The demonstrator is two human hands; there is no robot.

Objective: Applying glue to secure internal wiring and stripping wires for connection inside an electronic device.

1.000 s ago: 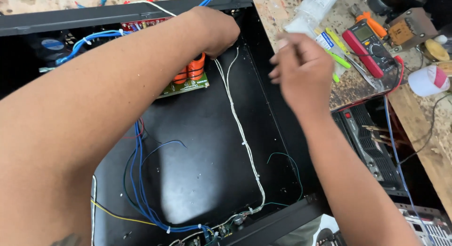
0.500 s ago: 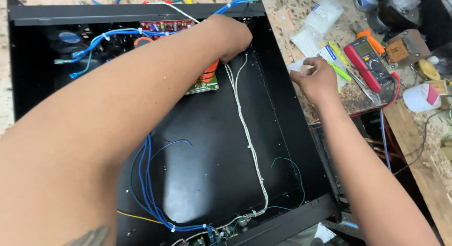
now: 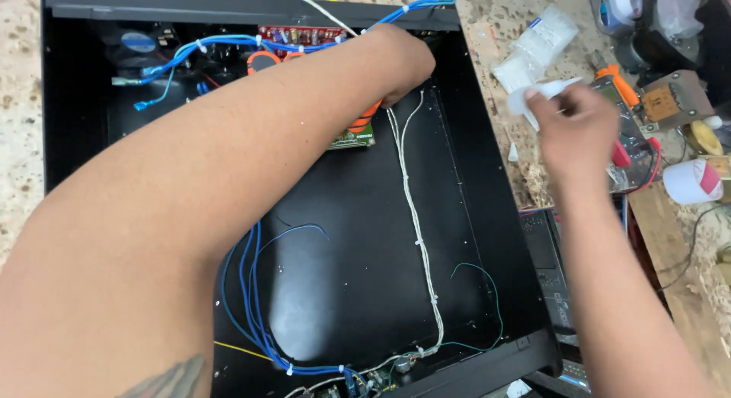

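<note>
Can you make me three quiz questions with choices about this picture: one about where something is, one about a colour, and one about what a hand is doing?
1. Where is the left hand?
A. Inside the black case, at its far right corner
B. On the speckled bench outside the case
C. On the roll of tape

2. What colour is the wire bundle that runs down the case floor from the far end to the near end?
A. Red
B. White
C. Yellow

3. What is the right hand doing?
A. Lying flat and empty on the bench
B. Gripping the blue wires
C. Pinching a small white piece over the bench

Answers:
1. A: the arm reaches across the open case and the hand sits by its far right wall.
2. B: the tied bundle is white against the black floor.
3. C: the fingers close on the white piece, outside the case.
</note>
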